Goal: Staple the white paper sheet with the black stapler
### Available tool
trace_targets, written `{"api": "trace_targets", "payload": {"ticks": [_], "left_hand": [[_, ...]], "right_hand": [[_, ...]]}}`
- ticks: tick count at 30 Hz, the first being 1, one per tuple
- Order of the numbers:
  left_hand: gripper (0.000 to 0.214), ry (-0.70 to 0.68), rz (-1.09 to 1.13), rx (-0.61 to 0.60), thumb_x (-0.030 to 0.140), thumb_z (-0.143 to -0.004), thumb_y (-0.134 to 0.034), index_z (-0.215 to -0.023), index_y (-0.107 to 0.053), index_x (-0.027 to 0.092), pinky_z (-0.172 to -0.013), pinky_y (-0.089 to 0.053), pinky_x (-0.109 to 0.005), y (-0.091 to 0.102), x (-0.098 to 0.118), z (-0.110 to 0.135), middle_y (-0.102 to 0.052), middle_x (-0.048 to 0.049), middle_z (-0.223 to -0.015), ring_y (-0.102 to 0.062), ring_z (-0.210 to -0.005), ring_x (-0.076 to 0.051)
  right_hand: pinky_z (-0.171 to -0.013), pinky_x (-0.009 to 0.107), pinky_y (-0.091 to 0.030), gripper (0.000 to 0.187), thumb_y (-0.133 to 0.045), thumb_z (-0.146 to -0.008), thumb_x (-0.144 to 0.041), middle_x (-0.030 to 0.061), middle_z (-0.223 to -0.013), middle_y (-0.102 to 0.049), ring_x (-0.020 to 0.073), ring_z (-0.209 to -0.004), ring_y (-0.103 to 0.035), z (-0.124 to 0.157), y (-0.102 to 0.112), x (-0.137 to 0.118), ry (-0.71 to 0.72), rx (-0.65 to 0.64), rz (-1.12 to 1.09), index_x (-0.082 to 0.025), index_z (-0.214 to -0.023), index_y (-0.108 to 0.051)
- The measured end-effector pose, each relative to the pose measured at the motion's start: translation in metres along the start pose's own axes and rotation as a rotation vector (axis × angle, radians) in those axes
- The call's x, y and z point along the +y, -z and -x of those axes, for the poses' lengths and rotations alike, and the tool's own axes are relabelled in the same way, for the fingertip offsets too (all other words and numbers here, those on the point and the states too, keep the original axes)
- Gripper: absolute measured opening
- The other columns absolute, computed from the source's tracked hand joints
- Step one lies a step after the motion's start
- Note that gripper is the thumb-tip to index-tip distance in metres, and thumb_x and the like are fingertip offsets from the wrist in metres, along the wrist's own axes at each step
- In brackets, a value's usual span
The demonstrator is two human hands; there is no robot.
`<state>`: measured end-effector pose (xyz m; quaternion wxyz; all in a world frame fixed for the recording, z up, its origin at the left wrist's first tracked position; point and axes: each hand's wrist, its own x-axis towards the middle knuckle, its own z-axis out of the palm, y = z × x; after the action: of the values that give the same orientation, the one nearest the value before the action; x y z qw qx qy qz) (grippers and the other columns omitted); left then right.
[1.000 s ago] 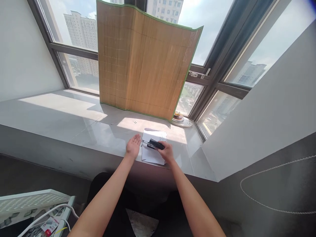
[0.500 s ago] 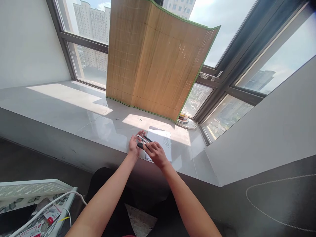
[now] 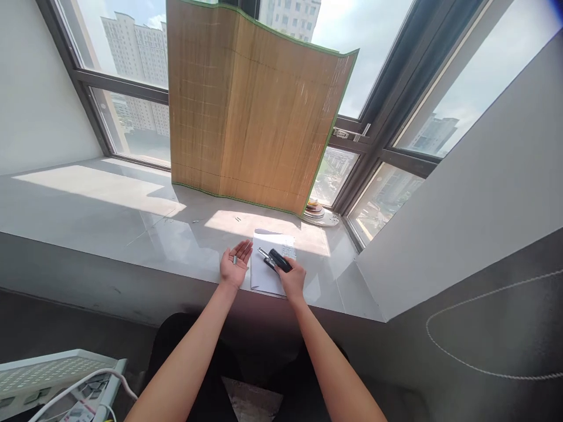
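Note:
My right hand [image 3: 292, 278] is closed around a black stapler [image 3: 278, 259], which is opened up with its metal magazine showing between the two black halves. The stapler is held over white sheets of paper [image 3: 264, 278] that lie near the sill's front edge. To the left, my left hand [image 3: 234, 266] is turned palm up with its fingers stretched out. A small silvery strip of staples [image 3: 235, 259] rests loose on that palm. Printing or writing shows at the paper's right side, partly hidden by the stapler and hand.
A bamboo mat [image 3: 255, 111] with green edging leans against the window. Two small strips [image 3: 238, 219] lie on the sill [image 3: 176, 246]. A stack of round items [image 3: 317, 212] stands in the right corner. At lower left is a white basket [image 3: 65, 366] with a cable [image 3: 105, 371].
My hands have moved apart. The right hand has drawn the stapler away to the right, and the left palm now shows open with the staples on it. The view has shifted.

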<state>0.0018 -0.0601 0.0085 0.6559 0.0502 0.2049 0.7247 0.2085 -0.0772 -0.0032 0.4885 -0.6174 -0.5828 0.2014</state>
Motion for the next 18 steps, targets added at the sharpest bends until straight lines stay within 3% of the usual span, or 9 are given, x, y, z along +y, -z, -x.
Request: {"api": "trace_targets", "payload": {"ticks": [3, 5, 7, 10, 14, 16, 18], "left_hand": [[0.046, -0.013, -0.032, -0.062, 0.033, -0.107, -0.041, -0.117, -0.075, 0.005, -0.119, -0.05, -0.044, -0.012, -0.006, 0.016, -0.071, -0.0233, -0.137, -0.067, -0.133, -0.029], [0.044, -0.022, -0.066, -0.115, 0.035, -0.108, -0.042, -0.117, -0.076, 0.007, -0.121, -0.048, -0.044, -0.022, -0.013, 0.029, -0.069, -0.0212, -0.142, -0.065, -0.136, -0.029], [0.046, -0.003, -0.123, -0.164, 0.04, -0.109, -0.041, -0.117, -0.075, 0.011, -0.121, -0.046, -0.044, -0.034, -0.022, 0.042, -0.066, -0.0188, -0.146, -0.063, -0.138, -0.028], [0.051, 0.026, -0.213, -0.241, 0.052, -0.109, -0.04, -0.118, -0.074, 0.015, -0.123, -0.044, -0.044, -0.049, -0.037, 0.056, -0.066, -0.0159, -0.147, -0.059, -0.142, -0.027], [0.049, -0.028, -0.338, -0.295, 0.058, -0.106, -0.044, -0.118, -0.071, 0.019, -0.121, -0.044, -0.044, -0.059, -0.047, 0.068, -0.067, -0.0134, -0.143, -0.058, -0.141, -0.026], [0.052, -0.075, -0.439, -0.339, 0.063, -0.105, -0.041, -0.12, -0.068, 0.022, -0.119, -0.045, -0.047, -0.061, -0.044, 0.067, -0.067, -0.0128, -0.143, -0.059, -0.139, -0.027], [0.054, -0.211, -0.631, -0.404, 0.065, -0.106, -0.036, -0.125, -0.066, 0.023, -0.119, -0.045, -0.05, -0.059, -0.033, 0.057, -0.066, -0.0132, -0.143, -0.059, -0.139, -0.028]], "right_hand": [[-0.097, 0.046, -0.055, 0.033, -0.081, -0.081, -0.034, 0.0113, -0.107, -0.079, 0.0319, -0.106, -0.07, 0.007, 0.006, -0.018, 0.119, 0.069, 0.041, -0.02, -0.11, -0.079], [-0.099, 0.045, -0.054, 0.024, -0.075, -0.091, -0.035, 0.0123, -0.111, -0.077, 0.0293, -0.108, -0.068, 0.016, 0.01, -0.042, 0.246, 0.123, 0.007, -0.021, -0.109, -0.078], [-0.087, 0.037, -0.056, 0.018, -0.067, -0.099, -0.035, 0.0084, -0.099, -0.076, 0.0231, -0.091, -0.068, 0.026, 0.009, -0.07, 0.284, 0.036, -0.13, -0.022, -0.101, -0.078], [-0.074, 0.031, -0.055, 0.012, -0.071, -0.094, -0.028, 0.0052, -0.096, -0.075, 0.0192, -0.082, -0.068, 0.037, 0.003, -0.101, 0.26, -0.083, -0.271, -0.023, -0.099, -0.081], [-0.071, 0.03, -0.054, 0.015, -0.07, -0.09, -0.021, 0.0041, -0.091, -0.075, 0.0181, -0.077, -0.068, 0.041, -0.002, -0.112, 0.254, -0.064, -0.31, -0.024, -0.094, -0.083], [-0.07, 0.03, -0.055, 0.014, -0.069, -0.091, -0.024, 0.004, -0.091, -0.077, 0.0179, -0.075, -0.068, 0.041, 0.001, -0.11, 0.251, -0.066, -0.347, -0.024, -0.095, -0.083], [-0.073, 0.031, -0.057, 0.014, -0.071, -0.091, -0.028, 0.004, -0.093, -0.078, 0.0186, -0.076, -0.07, 0.038, 0.006, -0.105, 0.218, -0.057, -0.385, -0.023, -0.099, -0.082]]}}
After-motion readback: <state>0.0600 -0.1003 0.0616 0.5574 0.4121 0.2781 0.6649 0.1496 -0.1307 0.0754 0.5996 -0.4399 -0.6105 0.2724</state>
